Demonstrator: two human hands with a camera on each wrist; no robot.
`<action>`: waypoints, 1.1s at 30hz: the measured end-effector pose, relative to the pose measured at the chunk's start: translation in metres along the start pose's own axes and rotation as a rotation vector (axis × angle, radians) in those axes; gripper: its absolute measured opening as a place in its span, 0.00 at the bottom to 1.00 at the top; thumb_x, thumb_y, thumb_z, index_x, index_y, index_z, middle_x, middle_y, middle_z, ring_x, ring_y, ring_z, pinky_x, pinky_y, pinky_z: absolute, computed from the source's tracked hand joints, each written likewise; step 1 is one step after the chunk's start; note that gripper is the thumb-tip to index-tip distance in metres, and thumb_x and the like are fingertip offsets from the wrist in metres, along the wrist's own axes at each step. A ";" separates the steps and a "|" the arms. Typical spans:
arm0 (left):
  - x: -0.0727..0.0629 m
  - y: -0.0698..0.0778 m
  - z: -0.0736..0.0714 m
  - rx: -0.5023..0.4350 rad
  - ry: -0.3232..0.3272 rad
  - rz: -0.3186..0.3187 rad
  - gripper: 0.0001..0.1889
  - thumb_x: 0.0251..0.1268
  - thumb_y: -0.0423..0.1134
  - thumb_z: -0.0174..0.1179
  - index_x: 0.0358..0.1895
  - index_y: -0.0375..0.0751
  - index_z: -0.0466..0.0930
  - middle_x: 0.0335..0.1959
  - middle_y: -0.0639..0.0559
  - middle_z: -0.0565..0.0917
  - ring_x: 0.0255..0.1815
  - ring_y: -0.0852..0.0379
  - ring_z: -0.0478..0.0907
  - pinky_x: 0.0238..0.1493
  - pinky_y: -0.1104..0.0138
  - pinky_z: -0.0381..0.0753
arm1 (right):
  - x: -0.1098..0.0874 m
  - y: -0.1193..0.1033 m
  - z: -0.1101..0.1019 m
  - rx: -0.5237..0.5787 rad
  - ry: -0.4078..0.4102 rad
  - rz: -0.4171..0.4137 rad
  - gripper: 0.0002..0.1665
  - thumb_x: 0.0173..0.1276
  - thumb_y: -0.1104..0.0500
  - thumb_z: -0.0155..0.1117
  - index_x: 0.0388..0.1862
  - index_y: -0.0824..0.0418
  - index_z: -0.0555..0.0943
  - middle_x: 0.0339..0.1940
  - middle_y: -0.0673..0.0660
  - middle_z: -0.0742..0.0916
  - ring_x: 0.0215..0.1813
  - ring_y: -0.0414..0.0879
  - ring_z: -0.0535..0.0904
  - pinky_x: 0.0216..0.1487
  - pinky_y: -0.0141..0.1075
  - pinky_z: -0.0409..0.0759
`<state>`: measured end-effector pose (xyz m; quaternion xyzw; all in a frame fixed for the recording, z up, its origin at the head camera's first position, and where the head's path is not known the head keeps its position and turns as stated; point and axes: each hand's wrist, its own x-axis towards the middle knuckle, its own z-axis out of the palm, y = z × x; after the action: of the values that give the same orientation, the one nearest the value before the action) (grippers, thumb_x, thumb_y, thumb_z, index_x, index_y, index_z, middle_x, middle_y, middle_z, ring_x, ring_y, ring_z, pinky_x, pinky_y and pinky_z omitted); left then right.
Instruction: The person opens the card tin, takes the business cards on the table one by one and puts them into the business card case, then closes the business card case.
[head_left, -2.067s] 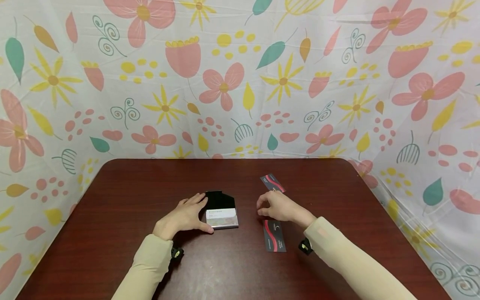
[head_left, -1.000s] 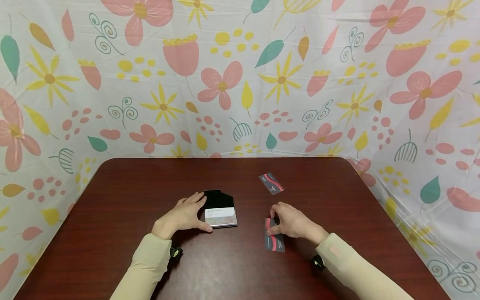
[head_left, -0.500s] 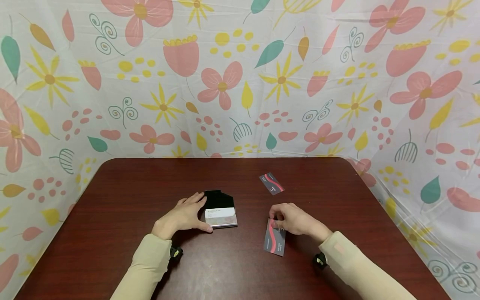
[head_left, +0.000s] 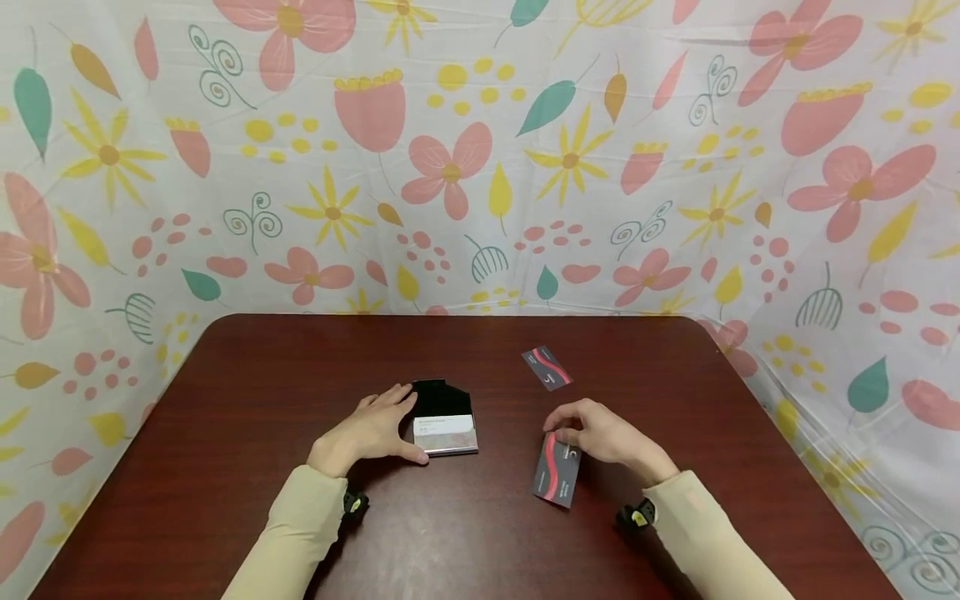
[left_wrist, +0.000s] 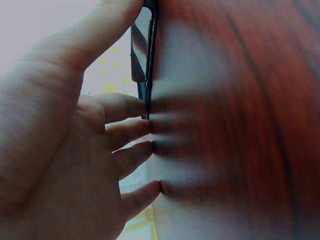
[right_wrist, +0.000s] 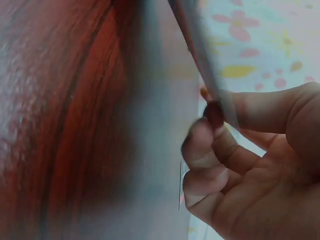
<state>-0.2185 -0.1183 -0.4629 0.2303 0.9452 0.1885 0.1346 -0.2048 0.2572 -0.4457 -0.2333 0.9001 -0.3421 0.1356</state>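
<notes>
In the head view an opened business card case [head_left: 444,433] with a black lid [head_left: 442,398] lies left of the table's middle. A white business card [head_left: 441,425] sits in it. My left hand [head_left: 367,429] rests at its left side, thumb at the near corner and fingertips on the table by the far corner. The left wrist view shows these fingers [left_wrist: 132,131] spread and fairly straight. My right hand [head_left: 600,432] pinches the top edge of a dark grey business card [head_left: 557,475] with a red wave, tilted up off the table.
Another dark grey business card [head_left: 547,367] lies flat farther back, beyond my right hand. Dark reddish wood forms the tabletop [head_left: 315,358]. Behind and beside it hangs a flower-patterned cloth [head_left: 450,250].
My right hand has come from near the far card to the nearer one, pinched its top edge and raised it slightly rightward. My left hand has stayed at the case.
</notes>
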 end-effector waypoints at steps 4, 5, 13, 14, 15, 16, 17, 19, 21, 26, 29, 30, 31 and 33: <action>0.000 0.001 0.000 0.000 -0.006 -0.012 0.57 0.46 0.65 0.72 0.75 0.35 0.58 0.77 0.42 0.53 0.78 0.44 0.45 0.71 0.46 0.47 | -0.001 0.004 0.001 0.090 0.003 -0.004 0.06 0.66 0.73 0.61 0.39 0.65 0.80 0.26 0.54 0.81 0.27 0.45 0.75 0.27 0.34 0.76; 0.000 0.001 0.000 -0.002 -0.005 -0.014 0.57 0.46 0.65 0.72 0.75 0.35 0.58 0.77 0.41 0.53 0.78 0.44 0.45 0.71 0.45 0.47 | -0.001 0.004 0.001 0.109 0.001 -0.002 0.05 0.66 0.73 0.61 0.38 0.65 0.79 0.25 0.54 0.81 0.26 0.46 0.76 0.27 0.36 0.77; 0.001 0.001 0.000 -0.001 -0.004 -0.015 0.57 0.46 0.65 0.72 0.75 0.35 0.58 0.77 0.41 0.54 0.78 0.44 0.46 0.71 0.45 0.47 | 0.004 -0.001 -0.006 0.205 0.011 0.012 0.05 0.67 0.73 0.59 0.33 0.66 0.80 0.25 0.60 0.83 0.26 0.62 0.81 0.32 0.49 0.81; 0.001 0.001 0.000 0.001 -0.005 -0.016 0.57 0.46 0.65 0.72 0.75 0.35 0.58 0.77 0.41 0.54 0.78 0.44 0.46 0.71 0.45 0.47 | 0.005 -0.002 -0.007 0.217 0.015 0.014 0.06 0.67 0.73 0.58 0.34 0.66 0.80 0.26 0.60 0.83 0.27 0.63 0.80 0.33 0.49 0.81; 0.001 0.001 0.001 0.002 -0.005 -0.016 0.57 0.46 0.65 0.72 0.75 0.35 0.58 0.77 0.41 0.54 0.78 0.44 0.46 0.71 0.45 0.47 | 0.006 -0.003 -0.008 0.226 0.019 0.015 0.06 0.67 0.73 0.58 0.34 0.66 0.80 0.27 0.61 0.83 0.28 0.64 0.80 0.33 0.50 0.81; 0.001 0.001 0.001 0.002 -0.006 -0.016 0.57 0.46 0.65 0.72 0.75 0.35 0.58 0.77 0.42 0.54 0.78 0.44 0.46 0.71 0.45 0.47 | 0.005 -0.009 -0.011 0.238 0.023 0.021 0.05 0.68 0.73 0.58 0.35 0.67 0.80 0.28 0.62 0.83 0.29 0.65 0.80 0.34 0.51 0.81; 0.001 0.001 0.001 0.003 -0.006 -0.016 0.57 0.46 0.65 0.72 0.75 0.35 0.58 0.77 0.42 0.54 0.78 0.44 0.46 0.71 0.45 0.47 | 0.005 -0.015 -0.012 0.245 0.027 0.025 0.05 0.68 0.74 0.57 0.35 0.68 0.80 0.28 0.64 0.83 0.29 0.67 0.80 0.35 0.51 0.81; 0.001 0.001 0.000 0.003 -0.006 -0.017 0.57 0.46 0.65 0.72 0.75 0.35 0.58 0.77 0.42 0.53 0.78 0.45 0.45 0.72 0.46 0.46 | 0.005 -0.026 -0.015 0.254 0.036 0.035 0.03 0.68 0.73 0.59 0.36 0.71 0.79 0.29 0.67 0.83 0.30 0.69 0.79 0.36 0.52 0.81; 0.001 0.002 0.000 0.003 -0.007 -0.017 0.57 0.46 0.65 0.72 0.75 0.35 0.57 0.77 0.42 0.53 0.78 0.45 0.45 0.72 0.46 0.46 | 0.008 -0.032 -0.016 0.257 0.046 0.044 0.03 0.69 0.72 0.59 0.36 0.74 0.79 0.29 0.69 0.82 0.31 0.71 0.79 0.37 0.52 0.80; 0.002 0.002 0.000 0.011 -0.006 -0.015 0.57 0.46 0.65 0.72 0.75 0.35 0.58 0.77 0.42 0.53 0.78 0.45 0.45 0.72 0.46 0.46 | 0.024 -0.018 -0.009 0.267 0.078 0.046 0.03 0.69 0.69 0.61 0.37 0.71 0.80 0.28 0.67 0.83 0.31 0.70 0.80 0.38 0.52 0.79; 0.002 0.002 0.000 0.014 -0.002 -0.009 0.58 0.45 0.65 0.72 0.75 0.35 0.58 0.77 0.41 0.54 0.78 0.45 0.46 0.72 0.46 0.47 | 0.032 -0.016 -0.005 0.288 0.093 0.037 0.04 0.69 0.66 0.63 0.37 0.68 0.80 0.28 0.63 0.84 0.31 0.67 0.81 0.39 0.53 0.79; 0.002 0.002 0.000 0.012 -0.001 -0.007 0.58 0.45 0.65 0.72 0.75 0.34 0.58 0.77 0.41 0.54 0.78 0.44 0.46 0.72 0.46 0.47 | 0.034 -0.016 -0.005 0.291 0.098 0.034 0.04 0.70 0.65 0.63 0.37 0.67 0.80 0.28 0.62 0.84 0.31 0.66 0.81 0.40 0.52 0.79; 0.002 0.001 0.001 0.011 0.001 -0.006 0.58 0.45 0.65 0.72 0.75 0.34 0.58 0.77 0.41 0.54 0.78 0.44 0.46 0.72 0.46 0.47 | 0.037 -0.017 -0.004 0.296 0.102 0.032 0.04 0.69 0.65 0.63 0.36 0.66 0.81 0.27 0.61 0.84 0.31 0.66 0.81 0.40 0.52 0.79; 0.002 0.001 0.001 0.010 0.003 -0.007 0.58 0.45 0.65 0.72 0.75 0.34 0.58 0.77 0.41 0.54 0.78 0.44 0.46 0.72 0.46 0.47 | 0.042 -0.019 -0.002 0.310 0.111 0.034 0.04 0.69 0.64 0.64 0.36 0.65 0.81 0.27 0.60 0.84 0.31 0.66 0.81 0.40 0.53 0.79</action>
<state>-0.2194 -0.1161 -0.4636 0.2276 0.9470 0.1838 0.1327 -0.2351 0.2242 -0.4351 -0.1751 0.8464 -0.4870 0.1257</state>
